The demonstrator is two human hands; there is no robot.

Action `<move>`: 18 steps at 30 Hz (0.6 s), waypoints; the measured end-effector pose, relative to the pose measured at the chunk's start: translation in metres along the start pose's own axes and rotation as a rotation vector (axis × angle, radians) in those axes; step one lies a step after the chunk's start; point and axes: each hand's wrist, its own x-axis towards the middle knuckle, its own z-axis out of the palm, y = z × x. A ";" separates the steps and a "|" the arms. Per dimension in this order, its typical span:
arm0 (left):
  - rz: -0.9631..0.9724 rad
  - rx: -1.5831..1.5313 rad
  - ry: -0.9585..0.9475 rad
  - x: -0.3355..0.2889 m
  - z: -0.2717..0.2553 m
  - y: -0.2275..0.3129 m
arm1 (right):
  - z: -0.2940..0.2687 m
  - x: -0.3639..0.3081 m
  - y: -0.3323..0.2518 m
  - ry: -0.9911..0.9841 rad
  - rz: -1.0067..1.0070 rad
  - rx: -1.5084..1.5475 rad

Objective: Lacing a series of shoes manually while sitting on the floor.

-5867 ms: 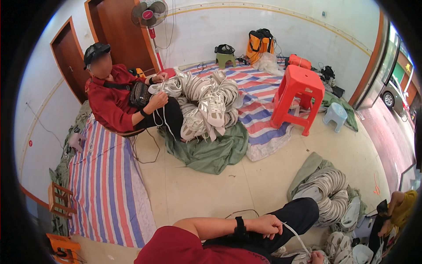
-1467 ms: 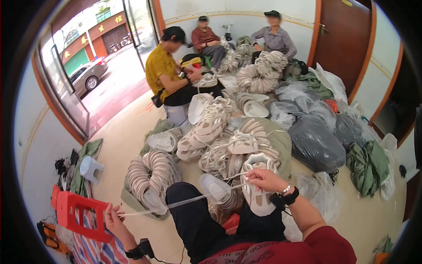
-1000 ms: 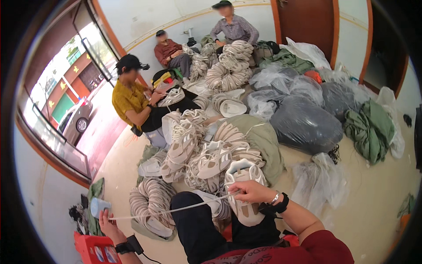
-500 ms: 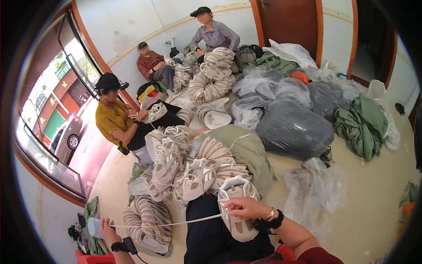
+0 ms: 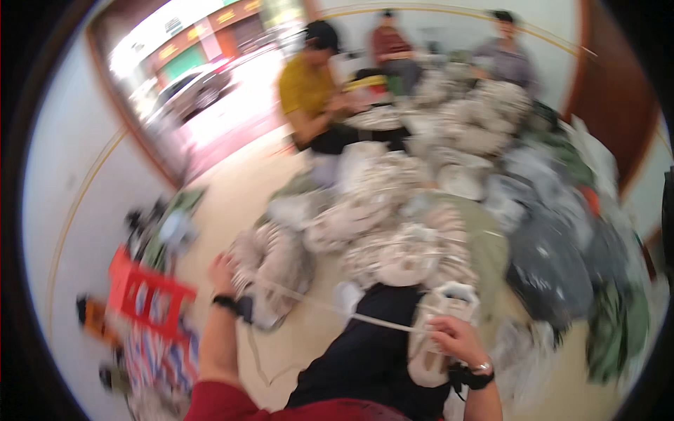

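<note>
- While L hand [image 5: 223, 272] is blurred, can't tell if it's closed on lace's [image 5: 382, 323] L end.
- Lace runs diag. btwn hands, lower at R, across dark trousers [image 5: 358, 361].
- Shoe [image 5: 421, 353] lies on trousers, long axis approx. fore-aft, toe twd body.
- R hand [image 5: 456, 338] nearer, over shoe's R side, fingers together, pinching lace.

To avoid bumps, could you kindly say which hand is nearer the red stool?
Left: the left hand is right of the red stool, apart; the right hand is farther, at a shoe.
</note>
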 end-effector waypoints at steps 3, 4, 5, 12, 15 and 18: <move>-0.021 0.000 0.107 -0.018 -0.012 -0.009 | 0.002 0.004 -0.003 0.010 0.076 -0.026; -0.014 0.050 0.146 -0.013 -0.038 -0.016 | 0.008 0.008 -0.005 0.011 0.101 -0.011; -0.067 0.007 0.213 -0.022 -0.042 -0.018 | 0.010 0.013 -0.005 -0.046 0.104 -0.034; -0.262 -0.038 0.343 -0.071 -0.106 -0.034 | 0.010 0.018 -0.008 -0.077 0.095 -0.014; -0.293 -0.082 0.324 -0.078 -0.098 -0.040 | 0.008 0.014 -0.010 -0.036 0.096 -0.024; -0.316 -0.090 0.287 -0.078 -0.089 -0.042 | 0.008 0.011 -0.018 -0.029 0.127 -0.148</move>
